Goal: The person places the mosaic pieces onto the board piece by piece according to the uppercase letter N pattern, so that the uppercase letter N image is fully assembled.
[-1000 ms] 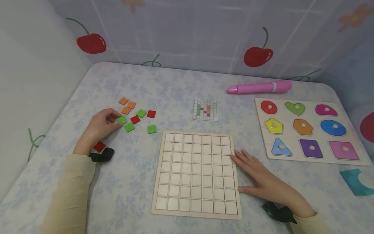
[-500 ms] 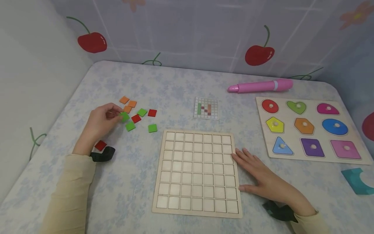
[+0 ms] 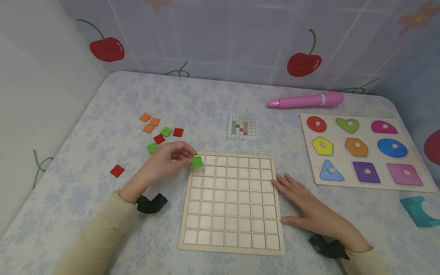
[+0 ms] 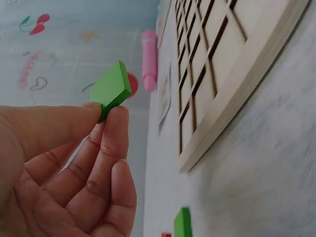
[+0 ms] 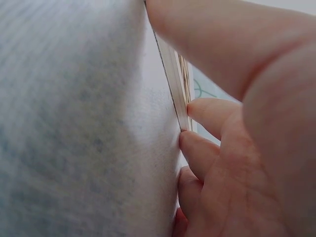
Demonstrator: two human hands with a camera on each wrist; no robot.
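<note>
Here left hand (image 3: 164, 162) pinches tile (image 3: 197, 162) — printed card (image 3: 241, 126) beyond.

Head view: light soft, diffuse, rather dim; source out of frame. Worktop (image 3: 206, 97) evenly lit. Backdrop (image 3: 220, 38) at top greyer, low contrast; pale streaks across it, print or glare, cannot tell. Soft shading beside left sleeve (image 3: 96, 236), lower left. Wide-angle look: side walls lean outward at frame edges.

Left wrist view: green tile (image 4: 109, 89) fairly crisp, broad face brighter than lower edge; backdrop behind soft.

Right wrist view: left half blurred, mottled grey. Upper right corner pale, washed out. Right grip (image 5: 242, 163) soft in detail.
</note>
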